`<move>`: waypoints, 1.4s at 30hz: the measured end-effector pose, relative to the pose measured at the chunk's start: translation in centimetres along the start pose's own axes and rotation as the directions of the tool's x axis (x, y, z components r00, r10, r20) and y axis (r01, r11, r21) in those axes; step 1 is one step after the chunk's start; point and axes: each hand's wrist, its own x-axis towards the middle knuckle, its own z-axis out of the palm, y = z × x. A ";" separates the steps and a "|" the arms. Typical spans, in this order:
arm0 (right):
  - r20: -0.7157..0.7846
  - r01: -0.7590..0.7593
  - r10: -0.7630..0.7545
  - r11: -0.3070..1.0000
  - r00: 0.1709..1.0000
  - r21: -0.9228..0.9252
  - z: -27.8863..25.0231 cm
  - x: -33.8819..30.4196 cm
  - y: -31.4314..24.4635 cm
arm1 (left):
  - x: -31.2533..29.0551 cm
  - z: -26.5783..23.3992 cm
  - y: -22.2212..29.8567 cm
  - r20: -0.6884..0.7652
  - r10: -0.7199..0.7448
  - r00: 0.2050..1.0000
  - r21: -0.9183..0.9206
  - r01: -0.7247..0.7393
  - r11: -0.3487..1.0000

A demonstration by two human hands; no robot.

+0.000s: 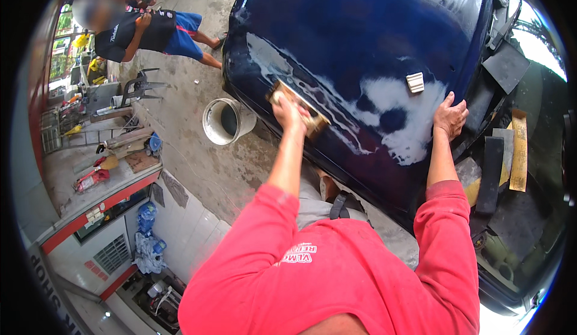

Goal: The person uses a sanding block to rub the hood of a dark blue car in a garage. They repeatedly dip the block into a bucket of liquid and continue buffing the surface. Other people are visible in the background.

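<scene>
A dark blue car hood (354,28), with whitish sanded patches, spreads in front of me. My left hand (291,114) is closed around a long sanding block (317,118), which lies against the hood's near left edge; motion blurs it slightly. Streaks of pale residue (270,57) run beside the block. My right hand (451,117) rests on the hood's right edge, fingers apart and holding nothing. Left of that hand, a small off-white ribbed block (415,82) sits alone on the hood, beside a large white patch (384,97).
A white bucket (240,120) stands on the concrete floor to the left. Another person (147,31) is at the far left, near a dark chair (141,87). Sandpaper strips (518,155) and dark pieces lie by the windshield. Cluttered benches line the left side.
</scene>
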 end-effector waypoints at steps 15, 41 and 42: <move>0.003 -0.010 0.010 1.000 1.000 -0.019 0.2 0.2 -0.2 | -1.4 1.5 0.9 0.038 -0.166 0.985 -0.002 0.166 0.986; -0.043 0.024 -0.025 1.000 0.999 -0.012 0.3 -0.1 0.1 | 1.4 5.1 2.7 -0.001 -0.087 0.996 0.025 0.087 0.996; -0.037 0.031 -0.031 0.999 0.999 -0.016 0.2 -0.1 0.1 | 2.4 5.5 3.2 0.010 -0.071 0.997 -0.019 0.072 0.997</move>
